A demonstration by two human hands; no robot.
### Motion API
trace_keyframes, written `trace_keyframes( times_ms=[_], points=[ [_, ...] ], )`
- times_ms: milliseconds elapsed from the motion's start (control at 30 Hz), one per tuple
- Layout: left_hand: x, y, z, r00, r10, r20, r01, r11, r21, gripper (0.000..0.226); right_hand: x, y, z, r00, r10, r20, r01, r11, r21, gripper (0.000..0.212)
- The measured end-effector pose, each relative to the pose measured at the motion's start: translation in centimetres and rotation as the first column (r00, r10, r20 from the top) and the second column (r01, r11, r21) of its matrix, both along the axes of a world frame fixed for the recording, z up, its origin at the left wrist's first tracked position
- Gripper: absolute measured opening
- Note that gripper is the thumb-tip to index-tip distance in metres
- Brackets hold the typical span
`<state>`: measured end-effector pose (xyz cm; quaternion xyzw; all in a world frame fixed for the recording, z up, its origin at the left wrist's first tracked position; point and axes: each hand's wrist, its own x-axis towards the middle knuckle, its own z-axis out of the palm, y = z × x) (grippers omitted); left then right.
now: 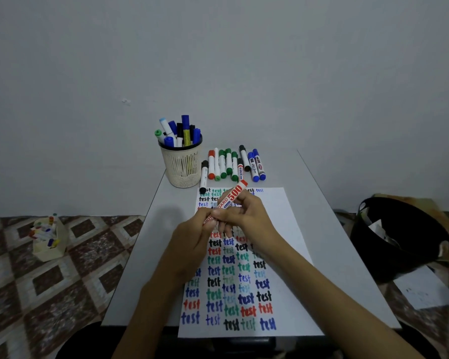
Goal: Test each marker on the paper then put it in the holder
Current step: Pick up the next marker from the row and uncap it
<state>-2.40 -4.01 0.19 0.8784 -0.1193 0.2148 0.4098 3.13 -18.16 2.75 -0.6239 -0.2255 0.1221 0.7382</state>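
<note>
Both hands hold a red-and-white marker (233,195) printed "500" above the paper (283,229). My left hand (192,239) pinches its near end, where the cap would be. My right hand (244,216) grips the barrel, whose red far end points up and to the right. The white sheet is covered with several rows of "test" in blue, green, black and red. A cream mesh holder (182,164) with several markers in it stands at the table's far left. A row of loose markers (231,164) lies beside it, beyond the paper.
The small grey table (140,268) stands against a pale wall. On the patterned floor to the left sits a cream box of small markers (48,238). A black bin (399,239) and a loose white sheet (423,291) lie on the right.
</note>
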Motion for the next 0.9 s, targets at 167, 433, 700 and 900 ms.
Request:
trace_keyframes(
  times_ms=[167,433,700,900],
  points=[
    [0.1,0.2,-0.2,1.000,-0.008,0.024,0.009,0.999,-0.043,0.030,0.0,0.2,-0.1,1.000,0.011,-0.018,-0.010,0.998,0.057,0.019],
    [-0.4,0.3,0.4,0.998,-0.060,-0.037,0.052,0.980,-0.192,0.032,1.1,-0.9,0.5,0.996,0.081,0.035,-0.084,0.993,0.082,0.018],
    [0.1,0.0,-0.2,0.999,0.044,-0.011,-0.042,0.991,0.124,0.056,8.2,-5.9,2.5,0.934,-0.285,-0.215,0.354,0.818,0.454,0.009],
    [0.4,0.6,-0.8,0.999,0.028,0.035,-0.030,0.998,0.063,0.047,10.5,-6.0,1.4,0.939,-0.313,-0.145,0.336,0.926,0.173,0.018]
  ],
)
